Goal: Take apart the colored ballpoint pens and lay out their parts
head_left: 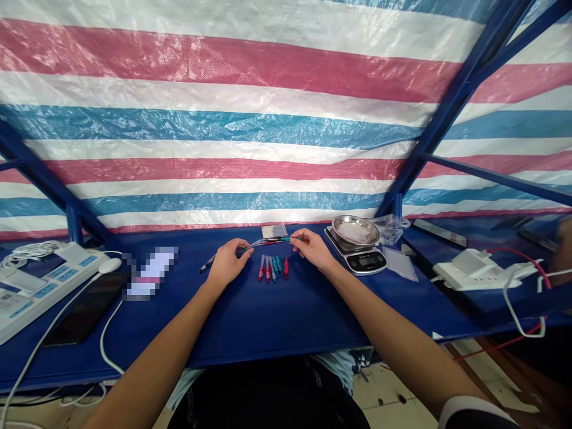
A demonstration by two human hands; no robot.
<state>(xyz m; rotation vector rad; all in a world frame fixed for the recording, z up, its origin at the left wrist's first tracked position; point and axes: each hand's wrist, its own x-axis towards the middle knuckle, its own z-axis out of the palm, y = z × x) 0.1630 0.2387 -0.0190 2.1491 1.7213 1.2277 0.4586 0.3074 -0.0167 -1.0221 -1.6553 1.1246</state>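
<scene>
**A:** Left hand?

**B:** Curled shut, fingers wrapped around a slim dark pen barrel, just above the blue tabletop.

**A:** Right hand?

**B:** Fingertips pinched together on the end of a thin silver-and-teal pen shaft, stretched across the gap between both hands. One pen or two separate pieces? Too small to tell.

**A:** Closest to the hands?

**B:** Just below the shaft and between both hands, a tidy row of roughly six slender red and teal pens, laid side by side. Exact count unclear.

**A:** Done and left?

**B:** Row already set down in good order, and one more piece held up in both hands, off the blue surface.

**A:** Farther out?

**B:** Right of centre, a shallow steel bowl seated on a black-and-white digital kitchen scale, with a crumpled clear plastic bag just behind. At the upper middle of the table, a small packet of pale bits. At the far left, a long white power strip. Across the upper frame, a striped red, blue and white tarp.
</scene>
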